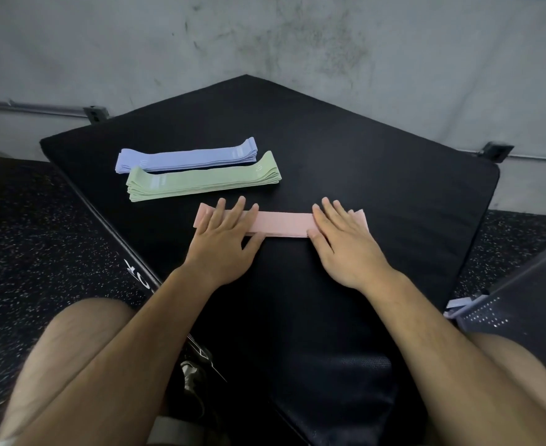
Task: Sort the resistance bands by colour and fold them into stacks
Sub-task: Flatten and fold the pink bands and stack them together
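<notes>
At the bottom edge two bare legs [72, 365] are cut off by the frame. Between them a shoe [191, 381] is seen only in part, dark and blurred. White lettering [136, 275] on the side of the black pad [377, 175] is half covered by the left forearm and cannot be read. At the right edge a dark perforated fabric item [522, 304] is cut off, and what it is cannot be told. A pale tag [458, 305] is seen at its corner.

The pink bands [281, 225] are laid as a flat stack across the middle of the pad, running from left to right. Both ends are largely hidden under the hands, so the layers cannot be counted. The left hand [223, 243] is laid palm down on the left end, with the fingers straight and spread and the thumb stretched along the near edge. The right hand [348, 249] is laid flat on the right end, with the fingers straight and closer together. Nothing is gripped by either hand; the stack is only pressed down.

Bare pad is seen to the right of the pink bands and beyond them, up to the far corner, which is pointed at the concrete wall [297, 43]. Just past the left fingertips, across a narrow gap, the green stack [204, 181] is laid slightly askew. The blue stack [188, 157] is set directly behind it; whether the two touch cannot be told. The pale prints on both are too small to be read. Speckled floor [23, 252] is seen on either side of the pad, and a pipe [40, 107] is run along the foot of the wall.
</notes>
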